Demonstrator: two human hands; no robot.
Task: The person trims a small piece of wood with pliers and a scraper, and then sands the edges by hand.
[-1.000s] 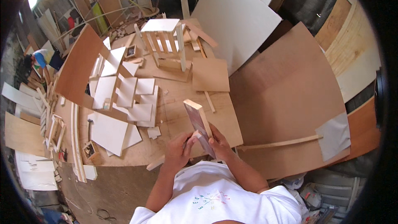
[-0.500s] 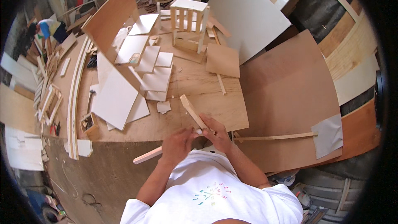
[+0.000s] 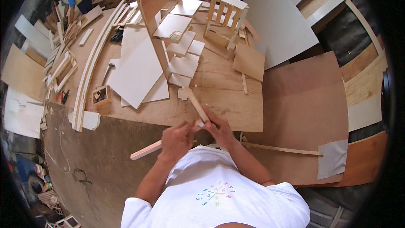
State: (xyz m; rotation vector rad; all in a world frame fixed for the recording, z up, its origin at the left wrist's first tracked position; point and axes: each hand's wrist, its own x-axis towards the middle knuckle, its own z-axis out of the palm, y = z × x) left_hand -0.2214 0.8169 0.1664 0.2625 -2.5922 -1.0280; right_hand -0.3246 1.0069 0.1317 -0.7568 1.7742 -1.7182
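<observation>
My right hand is closed round a slim, pale wooden strip, which slants up and away over the front edge of the workbench. My left hand is closed too, and a second wooden strip with a pinkish face sticks out from it to the left. Between the two hands, at the fingertips, is a small white piece; what it is I cannot make out. Whether the two strips touch or join is hidden by my fingers.
On the plywood workbench stand a shelf unit with white boards and a small slatted wooden chair. White panels, a hammer and a small wooden box lie left. Beyond, a person bends over timber.
My view has swung left, so the bench and its things sit further right and higher. Both hands keep their strips, with only a slight shift of the fingers.
</observation>
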